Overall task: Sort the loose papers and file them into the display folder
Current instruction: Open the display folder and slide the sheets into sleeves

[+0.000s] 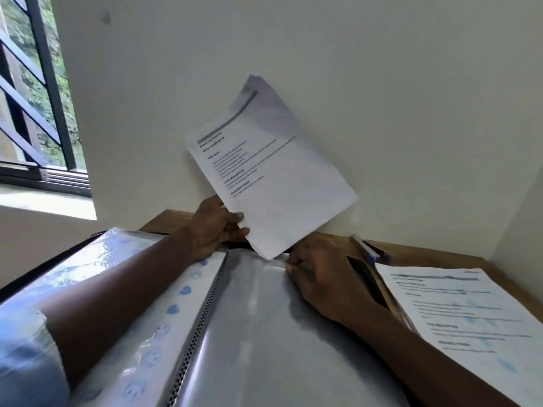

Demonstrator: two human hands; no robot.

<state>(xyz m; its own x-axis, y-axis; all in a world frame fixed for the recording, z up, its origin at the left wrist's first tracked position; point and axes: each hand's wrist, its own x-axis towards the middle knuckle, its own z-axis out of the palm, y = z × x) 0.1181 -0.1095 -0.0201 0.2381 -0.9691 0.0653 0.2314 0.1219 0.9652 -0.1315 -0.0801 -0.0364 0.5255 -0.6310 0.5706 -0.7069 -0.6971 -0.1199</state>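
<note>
The left hand (217,227) is closed round the lower left edge of a sheaf of papers (270,177). Its thumb lies across the front sheet and its fingers are curled behind. It holds the sheaf up and tilted over the far edge of the tabletop (440,254), in front of the wall (352,69). The sheaf's lowest corner dips to the top of the clear sleeve (264,318), just beside the right hand.

The right hand (320,277) lies on the right-hand page of the display folder (202,312), palm down. Its fingers (291,268) are bent and pinch the top edge of the clear sleeve.

The display folder is spread open across the near and middle tabletop, with its perforated spine strip running between the two forearms. Its left page carries a column of pale blue smiley faces and hearts.

The front sheet of the sheaf has a grey bar across its head and black print below. The type is blurred, but three headings seem to read "TASK GOAL", "TASK DESCRIPTION" and "REQUIRED PROPS".

A loose sheet (464,318) lies flat along the right edge of the tabletop. Its printed lines are dabbed with blue marks and are too soft to read. A pen (367,249) lies near the far edge, between the right hand and the loose sheet.
</note>
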